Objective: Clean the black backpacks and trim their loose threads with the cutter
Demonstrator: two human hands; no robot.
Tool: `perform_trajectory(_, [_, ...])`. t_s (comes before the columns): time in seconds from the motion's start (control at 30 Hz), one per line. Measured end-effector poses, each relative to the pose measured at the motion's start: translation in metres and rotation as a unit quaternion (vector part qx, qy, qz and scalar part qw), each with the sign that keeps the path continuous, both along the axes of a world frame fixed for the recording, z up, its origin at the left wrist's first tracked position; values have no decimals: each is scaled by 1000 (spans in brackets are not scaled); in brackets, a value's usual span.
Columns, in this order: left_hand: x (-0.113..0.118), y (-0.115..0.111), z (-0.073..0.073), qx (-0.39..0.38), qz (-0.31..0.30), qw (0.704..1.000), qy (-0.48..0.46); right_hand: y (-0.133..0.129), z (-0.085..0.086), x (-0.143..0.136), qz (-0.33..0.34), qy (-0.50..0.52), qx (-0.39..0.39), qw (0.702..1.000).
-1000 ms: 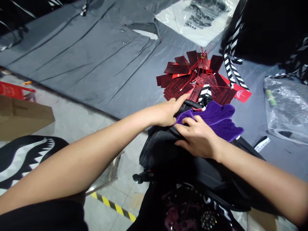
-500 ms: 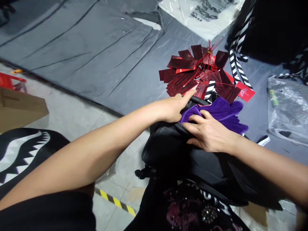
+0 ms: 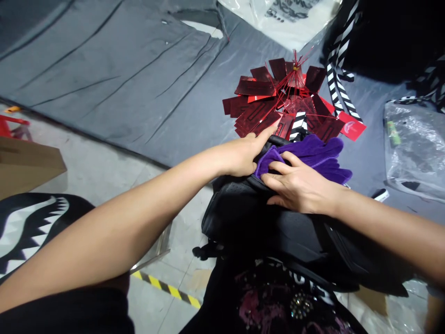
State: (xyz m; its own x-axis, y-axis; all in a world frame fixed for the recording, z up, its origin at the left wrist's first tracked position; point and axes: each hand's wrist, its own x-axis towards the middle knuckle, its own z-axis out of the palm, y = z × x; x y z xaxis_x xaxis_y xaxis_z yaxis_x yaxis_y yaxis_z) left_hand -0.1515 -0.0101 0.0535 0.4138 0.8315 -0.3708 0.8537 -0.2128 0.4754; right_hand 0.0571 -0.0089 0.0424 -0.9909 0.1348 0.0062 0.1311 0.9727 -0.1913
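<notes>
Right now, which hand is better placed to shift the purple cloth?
Probably the right hand: it lies partly over the purple cloth, fingers bent against it. The left hand is at the upper edge of the black bag, beside one end of the cloth.

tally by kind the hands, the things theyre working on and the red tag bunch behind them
Hands: 2 (left hand, right hand)
Purple cloth bundle: 1
Black bag: 1
Bunch of red tags: 1
Total: 5
</notes>
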Motion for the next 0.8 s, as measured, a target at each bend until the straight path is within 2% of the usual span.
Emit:
perform_trajectory(0.27, [0,-1,1,-6,4,1000,7,1,0,-3,2,11,2,1000])
perform_trajectory(0.5, [2,-2,5,-27,18,999,6,-5,2,12,-27,-28,32,999])
perform_trajectory(0.57, [2,-1,4,-19,16,1000,5,-9,0,4,-38,-22,31,999])
perform_trajectory(0.7, [0,-1,0,-6,9,1000,10,-20,-7,-21,-100,13,24,995])
perform_trajectory(0.8, [-2,0,-3,0,3,1000,11,-21,-9,-25,-105,24,11,994])
